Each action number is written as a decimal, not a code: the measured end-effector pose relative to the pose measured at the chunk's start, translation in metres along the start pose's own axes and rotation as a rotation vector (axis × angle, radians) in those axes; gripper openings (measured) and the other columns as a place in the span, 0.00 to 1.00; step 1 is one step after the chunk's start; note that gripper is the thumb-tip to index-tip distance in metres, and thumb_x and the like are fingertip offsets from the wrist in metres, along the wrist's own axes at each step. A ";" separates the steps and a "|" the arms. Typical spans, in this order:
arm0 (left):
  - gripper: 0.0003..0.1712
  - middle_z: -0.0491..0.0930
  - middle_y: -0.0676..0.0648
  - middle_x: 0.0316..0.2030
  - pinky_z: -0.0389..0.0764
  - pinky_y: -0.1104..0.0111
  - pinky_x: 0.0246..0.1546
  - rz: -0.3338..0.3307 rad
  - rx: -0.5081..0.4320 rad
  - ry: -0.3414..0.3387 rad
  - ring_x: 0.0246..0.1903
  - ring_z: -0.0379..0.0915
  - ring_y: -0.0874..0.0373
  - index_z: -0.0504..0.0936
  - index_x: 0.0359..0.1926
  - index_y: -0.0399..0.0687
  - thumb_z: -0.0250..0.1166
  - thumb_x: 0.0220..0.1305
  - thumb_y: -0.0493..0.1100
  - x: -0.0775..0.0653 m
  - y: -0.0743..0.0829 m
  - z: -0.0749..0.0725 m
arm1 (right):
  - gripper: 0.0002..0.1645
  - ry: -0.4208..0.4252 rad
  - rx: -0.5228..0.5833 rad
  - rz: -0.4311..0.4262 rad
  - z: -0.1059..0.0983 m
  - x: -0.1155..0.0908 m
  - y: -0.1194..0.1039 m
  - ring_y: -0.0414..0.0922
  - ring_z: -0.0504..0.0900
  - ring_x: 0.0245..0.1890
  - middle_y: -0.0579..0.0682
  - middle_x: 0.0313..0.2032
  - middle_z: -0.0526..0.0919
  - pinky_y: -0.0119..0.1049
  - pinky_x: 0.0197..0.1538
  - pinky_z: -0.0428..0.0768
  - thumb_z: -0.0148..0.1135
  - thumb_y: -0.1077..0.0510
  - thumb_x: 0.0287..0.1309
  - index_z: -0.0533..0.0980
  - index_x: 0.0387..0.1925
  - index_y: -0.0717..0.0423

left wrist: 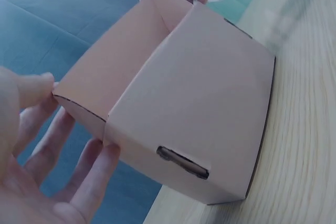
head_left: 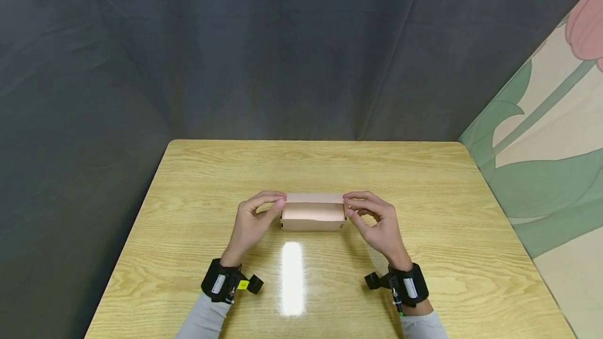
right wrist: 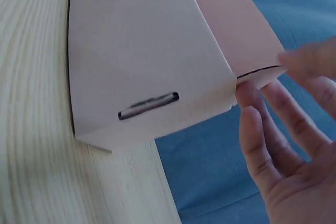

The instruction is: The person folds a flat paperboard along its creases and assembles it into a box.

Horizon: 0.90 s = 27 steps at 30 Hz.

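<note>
A small plain cardboard box (head_left: 313,225) stands on the table, its hinged lid (head_left: 314,198) partly raised along the far side. At the lid's left corner, my left hand (head_left: 252,218) pinches the edge between thumb and fingers. My right hand (head_left: 381,224) holds the opposite corner the same way, the thumb at the lid's front edge and fingers against its side flap. Both wrist views show a gap between the lid and the front wall (left wrist: 194,87). Dark-edged slots (right wrist: 148,106) are cut low in that wall. The inside of the box is mostly hidden.
The wood-grain table (head_left: 424,182) reaches back to a dark curtain (head_left: 282,56). A flower-patterned cloth (head_left: 556,145) hangs along the right side. Each wrist carries a black camera strap (head_left: 221,280). A bright reflection lies on the tabletop in front of the box.
</note>
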<state>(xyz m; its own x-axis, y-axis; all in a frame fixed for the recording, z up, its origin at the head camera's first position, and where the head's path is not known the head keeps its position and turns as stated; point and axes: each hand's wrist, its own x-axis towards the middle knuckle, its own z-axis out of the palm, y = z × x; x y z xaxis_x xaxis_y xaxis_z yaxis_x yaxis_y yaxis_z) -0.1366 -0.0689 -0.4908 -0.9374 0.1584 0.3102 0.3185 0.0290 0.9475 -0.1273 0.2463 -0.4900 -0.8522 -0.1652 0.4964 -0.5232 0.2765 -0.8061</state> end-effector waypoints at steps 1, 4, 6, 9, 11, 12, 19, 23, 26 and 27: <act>0.12 0.87 0.37 0.55 0.89 0.67 0.50 -0.021 0.000 0.013 0.55 0.86 0.58 0.90 0.52 0.34 0.68 0.75 0.37 0.000 0.001 0.001 | 0.13 0.009 0.008 0.024 0.001 0.000 -0.001 0.41 0.89 0.49 0.61 0.52 0.89 0.29 0.42 0.88 0.69 0.74 0.64 0.90 0.47 0.61; 0.12 0.88 0.39 0.55 0.89 0.67 0.50 -0.068 -0.001 0.042 0.55 0.85 0.60 0.90 0.51 0.33 0.69 0.74 0.38 0.000 0.001 0.003 | 0.07 0.039 0.026 0.116 0.004 0.001 -0.003 0.39 0.88 0.49 0.60 0.51 0.89 0.27 0.42 0.87 0.70 0.68 0.68 0.90 0.44 0.60; 0.12 0.88 0.39 0.54 0.89 0.67 0.51 -0.089 0.003 0.056 0.55 0.85 0.59 0.90 0.50 0.34 0.69 0.75 0.39 -0.001 0.002 0.003 | 0.07 0.060 0.043 0.176 0.007 0.002 -0.005 0.39 0.88 0.46 0.59 0.51 0.90 0.27 0.40 0.86 0.70 0.64 0.70 0.90 0.43 0.62; 0.12 0.89 0.40 0.54 0.88 0.64 0.54 -0.120 0.008 0.065 0.56 0.85 0.58 0.91 0.50 0.35 0.69 0.75 0.40 0.000 0.003 0.003 | 0.09 0.078 0.083 0.251 0.009 0.004 -0.008 0.39 0.89 0.42 0.60 0.51 0.89 0.29 0.38 0.87 0.71 0.62 0.70 0.90 0.44 0.64; 0.12 0.89 0.42 0.54 0.88 0.60 0.56 -0.143 0.021 0.065 0.57 0.84 0.57 0.92 0.49 0.37 0.70 0.74 0.42 0.001 0.005 0.002 | 0.09 0.084 0.116 0.293 0.009 0.005 -0.010 0.40 0.89 0.41 0.61 0.52 0.89 0.33 0.39 0.89 0.71 0.62 0.70 0.89 0.45 0.65; 0.12 0.89 0.43 0.54 0.87 0.58 0.59 -0.156 0.021 0.062 0.57 0.84 0.57 0.92 0.49 0.38 0.70 0.74 0.42 0.001 0.006 0.002 | 0.09 0.085 0.131 0.312 0.009 0.006 -0.011 0.40 0.90 0.40 0.62 0.52 0.89 0.35 0.39 0.90 0.71 0.62 0.69 0.89 0.45 0.65; 0.13 0.88 0.41 0.57 0.77 0.46 0.68 -0.186 0.014 0.032 0.58 0.82 0.57 0.90 0.51 0.36 0.71 0.72 0.41 0.004 0.008 0.000 | 0.12 0.094 0.162 0.407 0.008 0.009 -0.015 0.41 0.90 0.44 0.63 0.54 0.88 0.37 0.38 0.90 0.73 0.61 0.68 0.88 0.45 0.68; 0.13 0.86 0.40 0.59 0.78 0.46 0.67 -0.194 0.000 0.020 0.57 0.81 0.59 0.89 0.53 0.37 0.72 0.72 0.38 0.005 0.006 -0.001 | 0.14 0.103 0.154 0.420 0.008 0.009 -0.014 0.42 0.90 0.44 0.62 0.55 0.88 0.36 0.36 0.89 0.74 0.61 0.67 0.87 0.46 0.70; 0.13 0.86 0.40 0.59 0.78 0.46 0.68 -0.205 0.002 0.017 0.57 0.81 0.56 0.89 0.54 0.40 0.72 0.71 0.39 0.005 0.004 -0.002 | 0.14 0.109 0.152 0.424 0.009 0.008 -0.014 0.42 0.89 0.45 0.62 0.54 0.88 0.37 0.36 0.89 0.74 0.61 0.67 0.87 0.46 0.71; 0.14 0.86 0.40 0.59 0.77 0.46 0.68 -0.207 0.004 0.017 0.58 0.81 0.54 0.88 0.54 0.40 0.72 0.71 0.39 0.005 0.004 -0.002 | 0.14 0.110 0.151 0.423 0.009 0.008 -0.013 0.41 0.89 0.45 0.62 0.54 0.88 0.37 0.37 0.89 0.74 0.62 0.67 0.87 0.46 0.71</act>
<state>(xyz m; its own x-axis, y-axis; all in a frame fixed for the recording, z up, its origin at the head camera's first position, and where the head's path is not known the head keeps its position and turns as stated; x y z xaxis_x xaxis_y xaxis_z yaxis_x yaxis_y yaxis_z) -0.1403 -0.0703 -0.4857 -0.9851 0.1322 0.1099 0.1190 0.0629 0.9909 -0.1271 0.2330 -0.4780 -0.9898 0.0362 0.1380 -0.1308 0.1561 -0.9790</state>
